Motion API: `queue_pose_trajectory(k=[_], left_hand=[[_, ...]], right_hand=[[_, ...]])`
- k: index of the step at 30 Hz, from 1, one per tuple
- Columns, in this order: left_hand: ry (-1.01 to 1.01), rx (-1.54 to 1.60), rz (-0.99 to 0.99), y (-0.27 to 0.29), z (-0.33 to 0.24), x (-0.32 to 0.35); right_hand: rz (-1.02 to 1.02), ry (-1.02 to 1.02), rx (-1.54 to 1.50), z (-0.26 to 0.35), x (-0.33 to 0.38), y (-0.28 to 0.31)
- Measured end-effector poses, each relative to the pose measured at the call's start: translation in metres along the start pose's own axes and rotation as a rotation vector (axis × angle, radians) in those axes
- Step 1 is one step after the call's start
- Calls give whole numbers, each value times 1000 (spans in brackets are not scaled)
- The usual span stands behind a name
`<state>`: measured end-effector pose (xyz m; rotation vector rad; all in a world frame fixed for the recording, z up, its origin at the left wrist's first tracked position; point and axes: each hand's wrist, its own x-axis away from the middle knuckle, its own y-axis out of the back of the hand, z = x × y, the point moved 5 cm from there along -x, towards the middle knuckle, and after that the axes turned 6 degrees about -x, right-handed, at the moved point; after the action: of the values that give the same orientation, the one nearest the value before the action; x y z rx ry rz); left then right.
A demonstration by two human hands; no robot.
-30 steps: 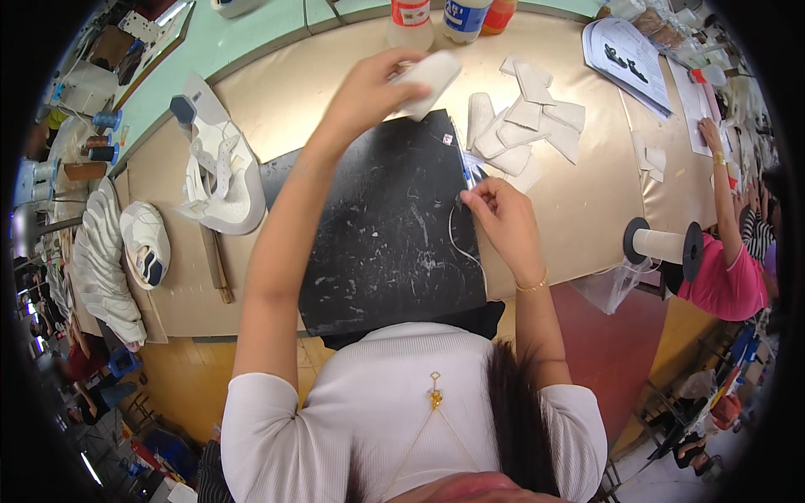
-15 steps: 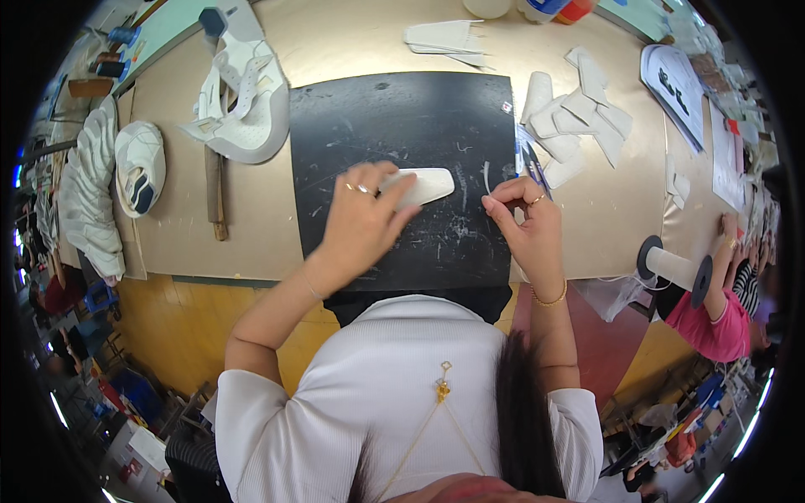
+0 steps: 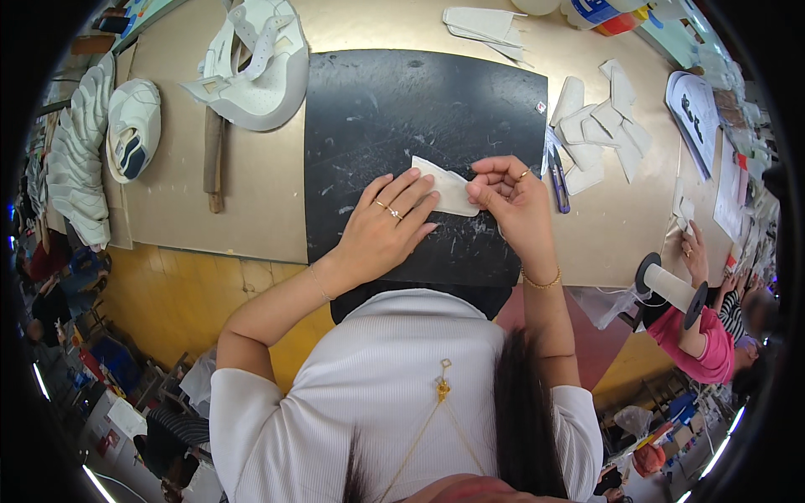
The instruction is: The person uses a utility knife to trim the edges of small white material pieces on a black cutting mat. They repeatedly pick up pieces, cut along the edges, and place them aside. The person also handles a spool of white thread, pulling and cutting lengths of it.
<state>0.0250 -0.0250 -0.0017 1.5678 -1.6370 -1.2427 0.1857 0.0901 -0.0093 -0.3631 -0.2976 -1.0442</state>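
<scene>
A flat white shoe piece (image 3: 454, 194) lies tilted on the black cutting mat (image 3: 419, 92). My left hand (image 3: 387, 220) rests on its left part, fingers stretched out and lying flat over it. At the piece's right end is my right hand (image 3: 513, 198), with thumb and forefinger pinched together at the edge. Those fingers close on a narrow white tape, mostly hidden by the hand and hard to tell from the white piece.
Loose white pieces (image 3: 599, 126) and a purple-handled tool (image 3: 559, 184) lie right of the mat. A tape spool (image 3: 671, 281) stands at the right table edge. Leftward are a hammer handle (image 3: 215, 159), shoe uppers (image 3: 260, 84) and a shoe (image 3: 134, 130). A co-worker's hand (image 3: 694, 251) is at the right.
My right hand has brought the white tape left to the shoe piece. My left hand has flattened onto the piece, which is now turned, its right end lower. The view has shifted.
</scene>
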Motion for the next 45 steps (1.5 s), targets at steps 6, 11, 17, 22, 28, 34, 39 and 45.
queue_pose_trajectory(k=[6,11,17,22,28,34,39,45], left_hand=[[11,78,-125,9,6,-8],[27,91,-171,6,11,-16],[305,424,-274,35,13,-28],[414,426,-175,53,19,-27],[541,467,-197,73,30,-9],[566,562,-130,79,56,19],[505,540,-191,110,69,18],[431,574,-151,122,79,13]], right_hand=[[16,-10,-66,18,-1,1],[-21,-24,103,24,0,11],[91,-33,261,30,9,-11],[183,230,461,43,15,-50],[258,416,425,49,15,-78],[336,393,432,48,16,-95],[-125,549,456,67,43,3],[-1681,536,661,13,193,273]])
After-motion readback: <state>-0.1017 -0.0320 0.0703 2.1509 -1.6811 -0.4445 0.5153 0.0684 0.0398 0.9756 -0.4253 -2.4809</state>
